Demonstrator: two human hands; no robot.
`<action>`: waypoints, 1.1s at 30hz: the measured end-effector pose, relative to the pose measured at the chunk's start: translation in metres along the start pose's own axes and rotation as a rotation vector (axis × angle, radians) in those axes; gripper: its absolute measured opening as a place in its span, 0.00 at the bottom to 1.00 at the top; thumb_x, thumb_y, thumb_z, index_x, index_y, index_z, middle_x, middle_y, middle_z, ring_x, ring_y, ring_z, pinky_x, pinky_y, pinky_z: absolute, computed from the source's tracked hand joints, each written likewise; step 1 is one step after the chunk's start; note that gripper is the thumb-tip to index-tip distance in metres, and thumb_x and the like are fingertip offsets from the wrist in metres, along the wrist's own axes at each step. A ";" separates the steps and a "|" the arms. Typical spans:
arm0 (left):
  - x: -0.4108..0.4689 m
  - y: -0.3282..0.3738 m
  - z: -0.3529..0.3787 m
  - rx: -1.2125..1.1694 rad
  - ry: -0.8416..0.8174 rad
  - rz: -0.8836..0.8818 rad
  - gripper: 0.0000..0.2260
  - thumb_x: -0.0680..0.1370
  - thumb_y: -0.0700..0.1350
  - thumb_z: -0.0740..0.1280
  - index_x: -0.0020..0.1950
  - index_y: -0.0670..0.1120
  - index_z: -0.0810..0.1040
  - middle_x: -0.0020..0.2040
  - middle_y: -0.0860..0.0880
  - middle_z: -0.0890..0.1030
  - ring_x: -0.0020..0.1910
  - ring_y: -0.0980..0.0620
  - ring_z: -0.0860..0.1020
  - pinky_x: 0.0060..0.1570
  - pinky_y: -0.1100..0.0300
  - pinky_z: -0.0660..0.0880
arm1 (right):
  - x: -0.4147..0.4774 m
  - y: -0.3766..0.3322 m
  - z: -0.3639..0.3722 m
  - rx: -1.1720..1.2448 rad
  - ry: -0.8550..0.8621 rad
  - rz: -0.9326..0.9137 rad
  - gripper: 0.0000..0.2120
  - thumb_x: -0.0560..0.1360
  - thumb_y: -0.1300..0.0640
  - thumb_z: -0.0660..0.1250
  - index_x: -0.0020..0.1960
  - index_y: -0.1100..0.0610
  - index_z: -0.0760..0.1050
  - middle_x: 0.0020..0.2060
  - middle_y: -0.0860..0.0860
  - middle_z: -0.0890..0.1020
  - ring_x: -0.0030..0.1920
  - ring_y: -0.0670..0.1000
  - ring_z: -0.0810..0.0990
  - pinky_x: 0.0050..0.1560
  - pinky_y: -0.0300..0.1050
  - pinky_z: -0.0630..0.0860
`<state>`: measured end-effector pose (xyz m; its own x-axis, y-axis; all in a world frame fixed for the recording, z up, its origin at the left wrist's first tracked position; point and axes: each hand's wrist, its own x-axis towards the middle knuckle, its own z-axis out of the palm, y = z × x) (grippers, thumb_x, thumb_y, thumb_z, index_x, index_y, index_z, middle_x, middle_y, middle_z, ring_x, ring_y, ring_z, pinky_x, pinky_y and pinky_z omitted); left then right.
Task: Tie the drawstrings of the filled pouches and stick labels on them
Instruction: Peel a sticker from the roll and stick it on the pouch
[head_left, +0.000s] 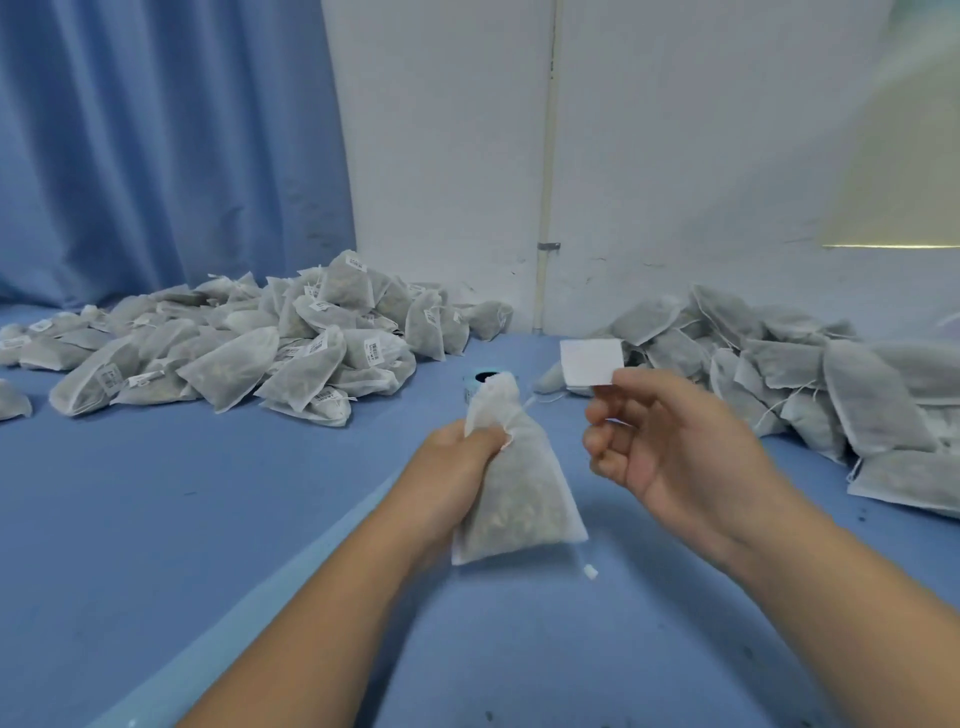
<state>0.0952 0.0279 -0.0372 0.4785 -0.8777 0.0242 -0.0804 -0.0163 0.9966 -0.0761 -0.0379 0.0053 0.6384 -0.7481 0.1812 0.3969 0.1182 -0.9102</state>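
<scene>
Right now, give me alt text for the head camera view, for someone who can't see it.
A left hand grips a filled pouch by its neck while the right hand pinches a white label beside it. Labelled pouches lie heaped at left, unlabelled ones at right.

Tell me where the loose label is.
Head view, right of centre: the right hand pinches the label, beside the pouch in the left hand.

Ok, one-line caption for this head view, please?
Head view: left hand grips a filled pouch by its neck; right hand pinches a white label.
</scene>
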 end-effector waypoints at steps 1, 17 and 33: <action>-0.008 0.003 0.013 0.052 -0.050 0.041 0.08 0.77 0.49 0.65 0.47 0.47 0.82 0.44 0.48 0.86 0.45 0.48 0.84 0.50 0.51 0.78 | -0.012 -0.004 0.000 0.038 -0.062 0.009 0.06 0.68 0.55 0.68 0.35 0.56 0.81 0.32 0.54 0.78 0.30 0.52 0.78 0.28 0.41 0.74; -0.040 0.016 0.099 0.125 -0.399 0.018 0.11 0.66 0.47 0.68 0.44 0.43 0.81 0.40 0.47 0.83 0.40 0.50 0.81 0.45 0.55 0.75 | -0.061 -0.005 -0.059 0.177 0.289 -0.136 0.07 0.75 0.62 0.62 0.41 0.63 0.76 0.34 0.58 0.81 0.42 0.57 0.84 0.39 0.44 0.81; -0.045 -0.003 0.109 -0.151 -0.094 -0.003 0.06 0.74 0.38 0.67 0.47 0.37 0.79 0.38 0.43 0.82 0.38 0.47 0.80 0.41 0.52 0.76 | -0.075 0.014 -0.053 -1.220 0.546 -0.551 0.03 0.68 0.52 0.65 0.42 0.48 0.73 0.37 0.41 0.74 0.43 0.41 0.73 0.41 0.31 0.68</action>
<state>-0.0218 0.0151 -0.0496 0.3942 -0.9188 0.0205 0.0572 0.0468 0.9973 -0.1536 -0.0148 -0.0405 0.1547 -0.6981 0.6991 -0.4727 -0.6737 -0.5681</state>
